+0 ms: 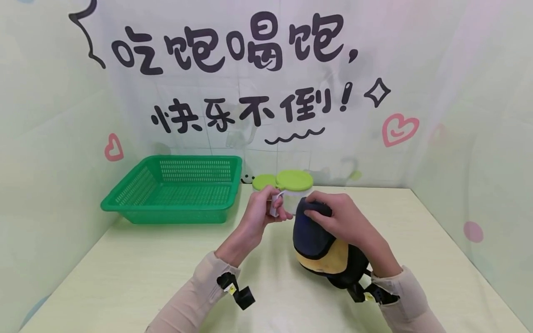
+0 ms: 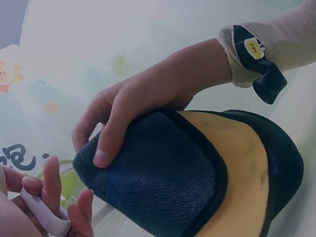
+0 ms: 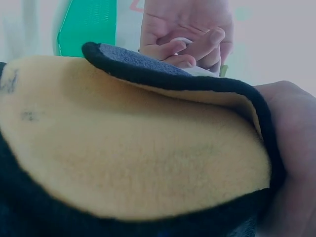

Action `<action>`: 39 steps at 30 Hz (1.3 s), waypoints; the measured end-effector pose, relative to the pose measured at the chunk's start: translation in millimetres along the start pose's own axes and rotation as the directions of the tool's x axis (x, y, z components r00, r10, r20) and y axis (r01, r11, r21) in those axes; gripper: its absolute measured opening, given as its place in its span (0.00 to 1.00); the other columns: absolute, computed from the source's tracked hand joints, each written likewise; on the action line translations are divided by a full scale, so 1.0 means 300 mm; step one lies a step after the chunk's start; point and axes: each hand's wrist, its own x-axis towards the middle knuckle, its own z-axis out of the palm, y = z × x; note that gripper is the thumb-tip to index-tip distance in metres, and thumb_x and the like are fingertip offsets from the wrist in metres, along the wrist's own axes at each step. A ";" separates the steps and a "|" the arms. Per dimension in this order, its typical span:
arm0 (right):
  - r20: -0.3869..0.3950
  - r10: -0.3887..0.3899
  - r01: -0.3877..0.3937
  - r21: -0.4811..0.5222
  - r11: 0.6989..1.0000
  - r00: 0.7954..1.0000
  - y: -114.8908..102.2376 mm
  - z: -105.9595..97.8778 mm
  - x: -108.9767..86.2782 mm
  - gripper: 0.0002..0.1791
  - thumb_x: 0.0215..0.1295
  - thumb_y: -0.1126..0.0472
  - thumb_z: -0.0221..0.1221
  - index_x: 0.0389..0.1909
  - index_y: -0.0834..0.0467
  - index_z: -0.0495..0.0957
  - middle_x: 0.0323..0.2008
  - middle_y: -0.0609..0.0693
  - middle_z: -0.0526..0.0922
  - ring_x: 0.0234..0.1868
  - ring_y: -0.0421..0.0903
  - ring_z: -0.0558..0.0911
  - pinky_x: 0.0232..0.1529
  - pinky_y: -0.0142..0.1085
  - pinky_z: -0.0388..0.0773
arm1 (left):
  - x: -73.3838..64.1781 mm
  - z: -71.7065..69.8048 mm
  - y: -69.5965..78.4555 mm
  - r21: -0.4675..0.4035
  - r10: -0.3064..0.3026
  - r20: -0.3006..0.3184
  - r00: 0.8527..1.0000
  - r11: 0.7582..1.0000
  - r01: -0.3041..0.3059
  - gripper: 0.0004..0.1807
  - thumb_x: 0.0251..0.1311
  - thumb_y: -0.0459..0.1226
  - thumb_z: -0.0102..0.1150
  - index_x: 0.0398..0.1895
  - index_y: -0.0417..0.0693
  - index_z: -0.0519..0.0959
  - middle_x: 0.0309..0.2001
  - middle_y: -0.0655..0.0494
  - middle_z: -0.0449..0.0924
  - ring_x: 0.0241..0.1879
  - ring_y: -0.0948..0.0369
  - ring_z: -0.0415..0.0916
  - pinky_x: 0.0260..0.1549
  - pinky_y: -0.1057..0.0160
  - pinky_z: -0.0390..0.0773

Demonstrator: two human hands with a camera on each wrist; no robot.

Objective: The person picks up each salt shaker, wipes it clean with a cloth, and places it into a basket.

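A slipper (image 1: 314,236) with a navy fleece upper, a tan insole and black edging is held above the table. My right hand (image 1: 343,217) grips it at the toe, the thumb lying on the navy upper (image 2: 163,163) in the left wrist view. Its tan insole (image 3: 133,143), with a few dark smudges, fills much of the right wrist view. To the left of the toe, my left hand (image 1: 260,210) holds a small white object (image 2: 47,215) among its curled fingers; its kind is partly hidden by them. The left hand looks apart from the slipper.
A green plastic basket (image 1: 179,215) stands at the back left of the pale table (image 1: 166,273). Behind my hands are two clear jars with lime-green lids (image 1: 294,180). Printed cloth walls (image 1: 358,152) close in the back and sides.
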 end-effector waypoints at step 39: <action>-0.016 0.028 -0.029 -0.048 0.998 0.999 -0.001 0.007 -0.005 0.06 0.66 0.60 0.67 0.42 0.48 0.83 0.36 0.42 0.88 0.35 0.37 0.83 0.41 0.40 0.83 | 0.016 -0.033 -0.015 -0.071 -0.037 0.154 0.987 0.996 0.048 0.20 0.71 0.41 0.39 0.18 0.47 0.69 0.14 0.58 0.79 0.34 0.55 0.90 0.49 0.56 0.85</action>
